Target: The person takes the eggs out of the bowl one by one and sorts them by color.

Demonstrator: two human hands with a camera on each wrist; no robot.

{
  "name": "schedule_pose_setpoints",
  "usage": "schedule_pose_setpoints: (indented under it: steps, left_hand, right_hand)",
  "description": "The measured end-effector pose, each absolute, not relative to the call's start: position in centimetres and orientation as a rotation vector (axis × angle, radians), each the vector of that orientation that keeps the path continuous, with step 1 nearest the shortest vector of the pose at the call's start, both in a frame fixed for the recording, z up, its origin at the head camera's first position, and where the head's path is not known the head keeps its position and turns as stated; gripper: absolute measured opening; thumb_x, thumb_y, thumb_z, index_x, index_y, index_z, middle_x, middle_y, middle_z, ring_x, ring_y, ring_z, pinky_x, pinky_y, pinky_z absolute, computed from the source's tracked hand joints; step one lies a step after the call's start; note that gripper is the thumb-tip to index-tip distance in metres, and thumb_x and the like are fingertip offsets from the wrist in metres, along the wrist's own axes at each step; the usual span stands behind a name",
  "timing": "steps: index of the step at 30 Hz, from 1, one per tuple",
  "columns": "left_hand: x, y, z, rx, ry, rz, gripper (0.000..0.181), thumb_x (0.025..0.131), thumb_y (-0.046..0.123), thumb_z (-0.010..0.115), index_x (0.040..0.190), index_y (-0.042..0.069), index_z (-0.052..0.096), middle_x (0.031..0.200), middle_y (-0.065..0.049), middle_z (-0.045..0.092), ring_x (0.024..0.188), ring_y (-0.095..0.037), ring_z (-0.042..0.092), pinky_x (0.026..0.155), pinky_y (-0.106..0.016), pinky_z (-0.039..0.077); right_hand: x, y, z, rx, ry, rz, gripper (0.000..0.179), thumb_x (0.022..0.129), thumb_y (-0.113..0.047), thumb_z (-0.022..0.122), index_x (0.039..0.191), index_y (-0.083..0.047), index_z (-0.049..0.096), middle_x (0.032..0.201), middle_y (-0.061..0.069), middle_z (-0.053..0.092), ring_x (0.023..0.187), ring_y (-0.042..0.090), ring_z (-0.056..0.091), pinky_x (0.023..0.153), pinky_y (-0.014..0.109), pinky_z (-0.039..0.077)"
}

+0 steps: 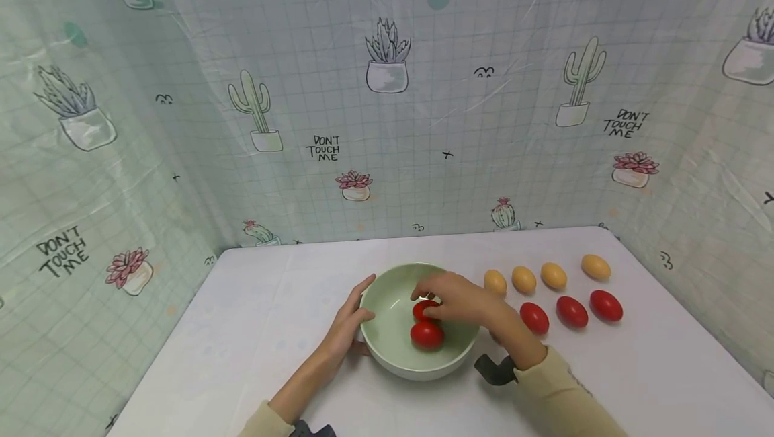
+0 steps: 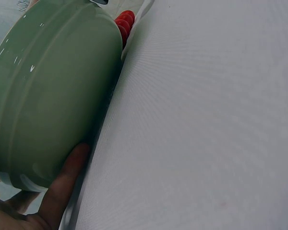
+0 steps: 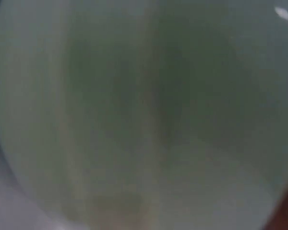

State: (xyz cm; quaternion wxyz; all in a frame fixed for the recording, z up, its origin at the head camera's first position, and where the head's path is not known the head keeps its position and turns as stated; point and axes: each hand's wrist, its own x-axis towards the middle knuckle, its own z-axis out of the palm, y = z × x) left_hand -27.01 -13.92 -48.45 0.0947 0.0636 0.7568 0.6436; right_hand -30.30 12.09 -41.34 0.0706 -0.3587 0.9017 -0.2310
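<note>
A pale green bowl [image 1: 387, 356] stands upright on the table. Around its left side my left hand [image 1: 345, 329] holds it, the thumb near the rim; in the left wrist view a finger [image 2: 65, 182] lies along the wall [image 2: 53, 91] low down. My right hand [image 1: 453, 297] reaches over the right rim, its thumb and fingers pinching a red egg-shaped piece [image 1: 421, 309] inside the bowl. Another red egg-shaped piece [image 1: 426, 335] lies just in front of it. The right wrist view is blurred and mostly filled by the bowl's outer wall [image 3: 134, 105].
Right of the bowl, several yellow egg-shaped pieces [image 1: 523, 280] form a back row, with red ones [image 1: 571, 312] in front. The right forearm partly covers this area. White table [image 1: 290, 302] extends left of the bowl; a patterned cloth [image 1: 423, 121] hangs behind and at both sides.
</note>
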Motion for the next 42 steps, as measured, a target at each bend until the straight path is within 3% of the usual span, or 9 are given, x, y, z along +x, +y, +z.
schedule_pose_setpoints:
  steps: [7,14,16,19,21,23,33,42]
  left_hand:
    - [-27.1,-13.9,-48.5,0.188,2.242,1.907,0.073,0.092,0.017,0.051,0.161,0.037,0.034,0.172,-0.002,0.026,0.145,-0.033,0.039,0.1,-0.045,0.048]
    - [-27.0,-13.9,-48.4,0.186,2.266,1.901,0.072,0.093,0.018,0.051,0.159,0.04,0.035,0.172,-0.001,0.026,0.152,-0.032,0.033,0.114,-0.058,0.034]
    - [-27.0,-14.0,-48.4,0.187,2.264,1.903,0.072,0.093,0.018,0.051,0.159,0.04,0.035,0.172,-0.002,0.026,0.15,-0.033,0.035,0.11,-0.053,0.04]
    - [-27.0,-14.0,-48.4,0.181,2.25,1.91,0.072,0.093,0.017,0.051,0.159,0.04,0.035,0.172,-0.003,0.026,0.144,-0.034,0.041,0.094,-0.043,0.051]
    - [-26.9,-14.0,-48.3,0.178,2.236,1.922,0.072,0.093,0.016,0.051,0.159,0.04,0.035,0.172,-0.004,0.025,0.14,-0.035,0.043,0.084,-0.038,0.054]
    - [-26.9,-14.0,-48.3,0.182,2.229,1.926,0.072,0.093,0.016,0.051,0.159,0.04,0.035,0.172,-0.004,0.025,0.14,-0.035,0.043,0.082,-0.036,0.054]
    - [-26.9,-13.9,-48.3,0.19,2.255,1.899,0.072,0.093,0.017,0.051,0.16,0.039,0.035,0.172,-0.003,0.026,0.148,-0.033,0.037,0.101,-0.046,0.047]
    - [-26.9,-14.0,-48.2,0.176,2.26,1.897,0.073,0.093,0.017,0.051,0.16,0.038,0.035,0.172,-0.003,0.025,0.148,-0.034,0.036,0.1,-0.046,0.047]
  right_hand:
    - [-30.3,11.5,-42.4,-1.077,2.749,-0.61,0.026,0.091,-0.006,0.072,0.115,-0.014,0.075,0.107,-0.001,0.072,0.098,0.014,0.061,0.09,0.037,0.057]
    - [-30.4,11.4,-42.6,-1.015,2.754,-0.619,0.027,0.087,-0.003,0.076,0.111,-0.015,0.072,0.104,-0.001,0.07,0.098,0.015,0.061,0.091,0.04,0.057]
    - [-30.4,11.4,-42.7,-1.011,2.75,-0.608,0.03,0.087,-0.003,0.077,0.114,-0.015,0.072,0.106,-0.001,0.071,0.098,0.015,0.061,0.09,0.039,0.057]
    - [-30.3,11.4,-42.7,-1.026,2.746,-0.58,0.035,0.086,-0.003,0.076,0.119,-0.015,0.073,0.11,-0.001,0.073,0.1,0.015,0.061,0.091,0.038,0.057]
    - [-30.2,11.5,-42.7,-1.037,2.747,-0.56,0.037,0.087,-0.004,0.076,0.122,-0.015,0.073,0.112,-0.001,0.073,0.101,0.015,0.061,0.091,0.038,0.056]
    - [-30.2,11.5,-42.7,-1.051,2.749,-0.547,0.037,0.087,-0.004,0.076,0.123,-0.015,0.073,0.113,0.0,0.073,0.101,0.015,0.061,0.091,0.038,0.055]
    - [-30.1,11.7,-42.6,-1.061,2.757,-0.558,0.037,0.088,-0.005,0.076,0.123,-0.013,0.072,0.11,-0.001,0.072,0.099,0.014,0.061,0.091,0.038,0.056]
    - [-29.8,12.1,-41.3,-0.974,2.774,-0.633,0.037,0.089,-0.01,0.075,0.125,-0.016,0.072,0.111,-0.003,0.069,0.103,0.016,0.06,0.089,0.04,0.057]
